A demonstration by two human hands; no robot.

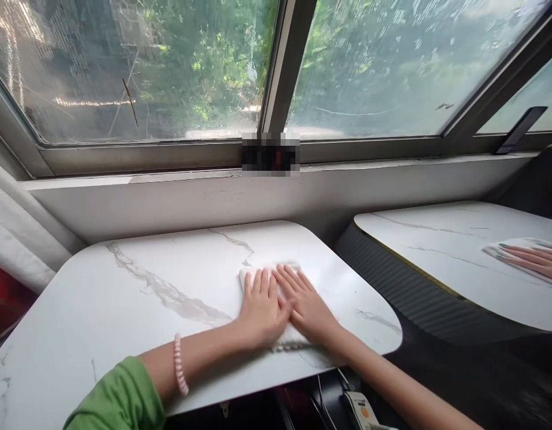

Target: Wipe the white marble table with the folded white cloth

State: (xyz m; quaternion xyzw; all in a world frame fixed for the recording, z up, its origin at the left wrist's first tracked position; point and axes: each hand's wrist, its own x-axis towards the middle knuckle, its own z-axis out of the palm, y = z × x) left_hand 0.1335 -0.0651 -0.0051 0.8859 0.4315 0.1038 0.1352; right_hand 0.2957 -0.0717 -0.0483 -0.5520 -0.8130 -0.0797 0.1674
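Note:
Both of my hands lie flat on a folded white cloth (293, 345) on the white marble-patterned tabletop (136, 334). My left hand (261, 310), with a pink beaded bracelet (179, 365) on its wrist, presses the cloth's left side, fingers stretched forward. My right hand (306, 301) is beside it, fingers extended over the cloth and angled up to the left. The two hands touch near the thumbs. Much of the cloth is hidden beneath them.
A second marble-patterned table (437, 239) stands to the right, where another person's hand (537, 260) rests on a white cloth. A window ledge (177, 206) runs behind my table. Below the front edge is a white device (360, 409) with an orange button. White fabric (20, 221) hangs at left.

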